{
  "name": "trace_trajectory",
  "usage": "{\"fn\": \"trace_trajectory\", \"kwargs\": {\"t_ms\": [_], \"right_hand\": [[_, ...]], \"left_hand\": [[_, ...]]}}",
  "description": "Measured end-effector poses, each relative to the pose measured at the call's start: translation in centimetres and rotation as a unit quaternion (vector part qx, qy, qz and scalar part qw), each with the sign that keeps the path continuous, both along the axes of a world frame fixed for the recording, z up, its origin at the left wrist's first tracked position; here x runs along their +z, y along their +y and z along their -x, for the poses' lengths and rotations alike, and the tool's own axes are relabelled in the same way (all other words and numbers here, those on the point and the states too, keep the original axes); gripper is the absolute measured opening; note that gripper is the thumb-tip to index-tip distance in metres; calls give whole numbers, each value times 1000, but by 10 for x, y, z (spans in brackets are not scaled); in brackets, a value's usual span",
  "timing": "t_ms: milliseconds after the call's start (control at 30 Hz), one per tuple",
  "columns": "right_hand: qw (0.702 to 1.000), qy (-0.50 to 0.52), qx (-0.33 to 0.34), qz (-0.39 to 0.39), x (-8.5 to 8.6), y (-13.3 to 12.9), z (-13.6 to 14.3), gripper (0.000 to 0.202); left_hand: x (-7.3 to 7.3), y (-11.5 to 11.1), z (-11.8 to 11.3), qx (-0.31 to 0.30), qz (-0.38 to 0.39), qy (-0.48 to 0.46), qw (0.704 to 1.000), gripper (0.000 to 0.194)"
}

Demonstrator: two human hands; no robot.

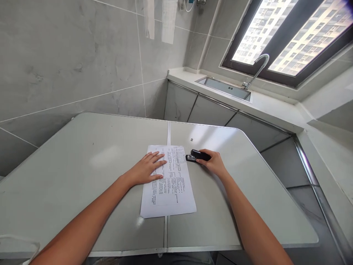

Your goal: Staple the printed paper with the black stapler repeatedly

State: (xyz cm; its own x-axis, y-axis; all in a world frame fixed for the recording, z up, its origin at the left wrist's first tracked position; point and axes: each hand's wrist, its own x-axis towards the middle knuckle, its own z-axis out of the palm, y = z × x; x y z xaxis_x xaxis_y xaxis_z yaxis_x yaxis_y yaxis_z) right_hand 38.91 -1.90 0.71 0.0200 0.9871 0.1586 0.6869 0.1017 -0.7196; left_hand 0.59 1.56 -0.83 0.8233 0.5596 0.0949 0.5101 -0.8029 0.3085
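Note:
Printed paper sheets [173, 198] lie on the table across its middle seam, the text running sideways. My left hand [149, 167] rests flat on their left part with its fingers spread. To the right of the paper, my right hand [212, 161] grips a black stapler [200, 154], thumb on one side and fingers on the other. The stapler's jaw points left and is close to the paper's right edge; I cannot tell whether it touches. Whether there is one sheet or a stack is hard to make out.
The pale folding table [116, 140] has a metal rim and a centre seam. Beyond it stand a counter with a sink [223, 88], a curved faucet [260, 68] and a window [289, 40]. A grey tiled wall [82, 55] rises at the left.

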Motion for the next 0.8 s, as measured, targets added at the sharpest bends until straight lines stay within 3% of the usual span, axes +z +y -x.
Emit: {"fn": "trace_trajectory", "kwargs": {"t_ms": [167,233,433,567,800], "right_hand": [[988,12,150,33,0,-13,0,35],[983,10,181,30,1,-15,8,33],[975,-40,209,-60,-3,-17,37,49],[959,-79,253,-103,-6,-15,43,46],[956,-140,237,-99,-1,-19,49,42]], "left_hand": [[-2,2,0,28,-3,6,1000,67],[-1,1,0,30,-4,7,1000,67],[7,-3,-3,-22,-7,14,1000,64],[9,-5,-4,-70,7,18,997,59],[6,-5,-5,-73,22,2,997,58]]}}
